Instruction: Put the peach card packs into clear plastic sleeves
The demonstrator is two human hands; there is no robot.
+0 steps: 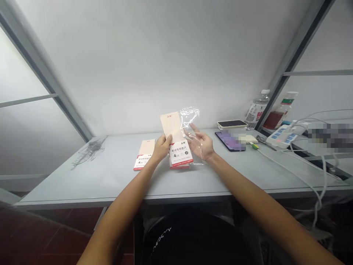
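Observation:
Above the desk, my left hand (162, 147) grips a ruler set packet (180, 151) at its left edge, thumb on the front. The packet has a cream upper part and a white label with red trim and printed characters. My right hand (202, 145) holds a clear plastic bag (190, 117) just to the right of it, fingers spread and seen partly through the film. Another similar packet (146, 147) lies on the desk left of my left hand, partly covered by it. A red-and-white edge of one more packet (179, 167) shows below the held one.
On the right of the grey desk (110, 184) lie two phones, one with a lit screen (228, 140) and one dark (232, 124). Behind them stand a clear bottle (257, 108) and a bottle of dark red liquid (281, 112). A power strip (285, 136) trails white cables over the front edge.

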